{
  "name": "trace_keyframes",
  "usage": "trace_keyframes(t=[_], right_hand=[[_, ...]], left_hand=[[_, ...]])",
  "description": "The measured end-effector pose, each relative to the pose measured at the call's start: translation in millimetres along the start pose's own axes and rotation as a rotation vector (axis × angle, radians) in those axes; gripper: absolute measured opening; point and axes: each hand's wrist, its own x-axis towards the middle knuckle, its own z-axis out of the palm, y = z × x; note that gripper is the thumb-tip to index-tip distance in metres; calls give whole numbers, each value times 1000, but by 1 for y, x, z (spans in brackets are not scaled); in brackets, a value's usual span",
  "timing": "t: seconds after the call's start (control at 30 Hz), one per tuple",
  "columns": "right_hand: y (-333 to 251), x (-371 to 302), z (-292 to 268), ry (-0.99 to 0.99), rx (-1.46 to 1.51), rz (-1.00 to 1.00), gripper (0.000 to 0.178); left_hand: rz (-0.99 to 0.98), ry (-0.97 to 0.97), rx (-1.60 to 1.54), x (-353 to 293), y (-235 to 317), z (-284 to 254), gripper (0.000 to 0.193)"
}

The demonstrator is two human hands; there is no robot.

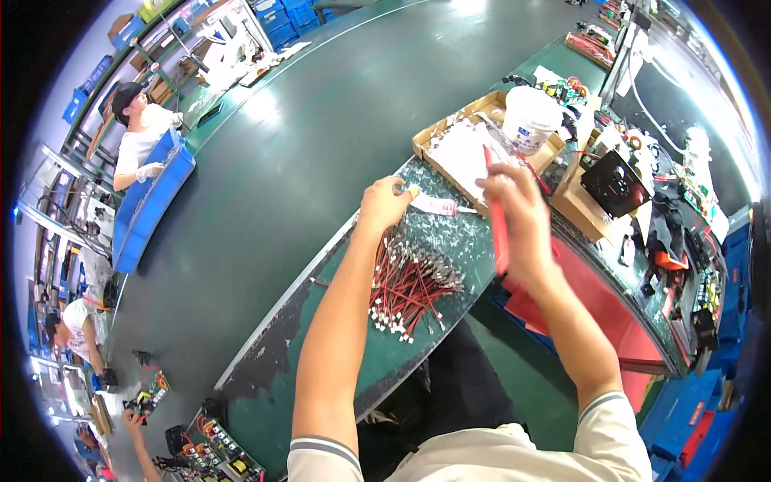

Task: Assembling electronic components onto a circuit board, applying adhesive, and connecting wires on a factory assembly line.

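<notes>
Over the worn green bench, my left hand (384,202) pinches the tail end of a white squeeze tube (436,206) with pink print; its narrow nozzle points right. My right hand (518,205), slightly blurred, is closed round a long red tool (499,233) whose exact kind I cannot make out. It stands to the right of the nozzle, apart from it in the picture. Below the tube lies a heap of red and black wire leads (414,285) with small white connectors. White residue is spread over the bench top (450,241) around them.
A shallow cardboard tray (426,145) holds white material and a white bucket (532,120). To the right are a black fan-like part (615,184) and electronics clutter. Circuit boards (221,454) sit lower left. A co-worker carries a blue bin (152,209); another person's hand (131,419) shows lower left.
</notes>
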Motion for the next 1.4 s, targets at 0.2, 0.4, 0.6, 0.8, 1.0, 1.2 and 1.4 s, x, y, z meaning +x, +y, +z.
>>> trace_keyframes(t=[0.2, 0.4, 0.6, 0.8, 1.0, 1.2, 1.4], right_hand=[[52, -40, 54, -329, -78, -11, 42], [64, -55, 77, -381, -78, -48, 38], [44, -54, 76, -385, -88, -86, 44], [-6, -17, 60, -234, -237, -68, 40], [2, 7, 105, -282, -654, 1, 19], [52, 23, 126, -327, -864, 82, 16], [47, 41, 178, -407, -765, 166, 18]], left_hand=[[-46, -237, -196, 17, 5, 5, 25], [-144, -352, -327, 9, 2, -5, 26], [-102, -424, -275, 10, -8, -9, 29], [77, -96, -52, -34, 4, -43, 51], [-1, -52, -190, -154, -6, -91, 44], [-201, -35, -337, -309, -14, -104, 45], [-400, -3, -454, -422, -32, -83, 41]])
